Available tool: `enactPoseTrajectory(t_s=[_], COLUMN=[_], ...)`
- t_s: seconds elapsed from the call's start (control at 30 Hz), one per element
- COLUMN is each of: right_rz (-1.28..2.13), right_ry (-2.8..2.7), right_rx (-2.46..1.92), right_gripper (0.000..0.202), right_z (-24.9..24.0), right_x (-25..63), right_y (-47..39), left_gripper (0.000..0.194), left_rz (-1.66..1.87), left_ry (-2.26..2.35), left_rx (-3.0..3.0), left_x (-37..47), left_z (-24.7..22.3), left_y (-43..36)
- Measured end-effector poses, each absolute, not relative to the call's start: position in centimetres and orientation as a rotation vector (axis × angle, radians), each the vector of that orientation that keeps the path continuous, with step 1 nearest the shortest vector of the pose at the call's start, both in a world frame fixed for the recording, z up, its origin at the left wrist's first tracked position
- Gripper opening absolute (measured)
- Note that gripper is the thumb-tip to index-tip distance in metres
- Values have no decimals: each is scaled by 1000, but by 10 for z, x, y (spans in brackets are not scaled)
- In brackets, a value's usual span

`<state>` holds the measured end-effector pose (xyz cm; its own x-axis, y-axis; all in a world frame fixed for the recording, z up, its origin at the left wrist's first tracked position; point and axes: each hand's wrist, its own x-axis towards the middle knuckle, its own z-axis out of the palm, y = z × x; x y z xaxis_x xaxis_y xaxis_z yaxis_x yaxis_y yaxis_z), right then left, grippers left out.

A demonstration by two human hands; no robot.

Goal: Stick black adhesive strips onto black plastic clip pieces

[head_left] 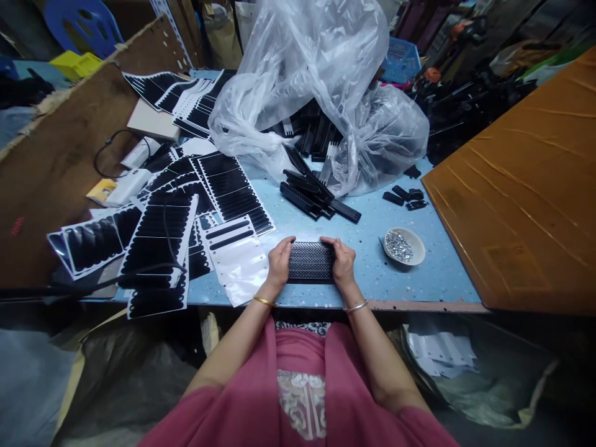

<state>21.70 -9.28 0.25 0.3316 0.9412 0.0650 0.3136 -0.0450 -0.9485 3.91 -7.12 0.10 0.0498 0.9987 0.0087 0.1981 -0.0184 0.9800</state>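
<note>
A row of black perforated plastic strips (311, 261), lined up side by side, lies at the front edge of the blue table. My left hand (279, 262) is closed on the strips' left ends, its thumb along the near side. At their right ends my right hand (343, 261) grips in the same way. Just beyond the hands is a loose pile of similar black pieces (316, 192), some with slotted ends. A white sheet with two black adhesive strips (237, 254) lies close to my left hand. To the right of my right hand sits a white bowl (414, 257) of small shiny metal parts (399, 246).
A large clear plastic bag (307, 68) with more black pieces stands at the back. Sheets of black stickers (161, 236) cover the left side, with a dark cable (168, 230) across them. A brown taped carton (526, 192) borders the right. Small black parts (405, 195) lie near it.
</note>
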Motion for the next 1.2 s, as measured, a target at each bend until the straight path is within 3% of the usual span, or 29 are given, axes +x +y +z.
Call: enactPoseTrajectory(t_s=[0.57, 0.8, 1.03, 1.2], right_rz=[932, 685, 685, 597], right_ry=[-798, -1028, -1024, -1043], right_rx=[-1381, -1471, -1470, -1479], right_gripper=[52, 55, 54, 45], right_z=[-15, -17, -19, 1], right_x=[236, 221, 225, 243], right_y=[-74, -86, -83, -90], left_gripper=[48, 45, 43, 44], left_rz=[1212, 1277, 1273, 1184], left_ry=[1278, 1273, 1242, 1374], left_rx=[1341, 1252, 1284, 1704], left_x=[33, 43, 41, -9], left_z=[2, -9, -8, 10], left_y=[-64, -68, -70, -76])
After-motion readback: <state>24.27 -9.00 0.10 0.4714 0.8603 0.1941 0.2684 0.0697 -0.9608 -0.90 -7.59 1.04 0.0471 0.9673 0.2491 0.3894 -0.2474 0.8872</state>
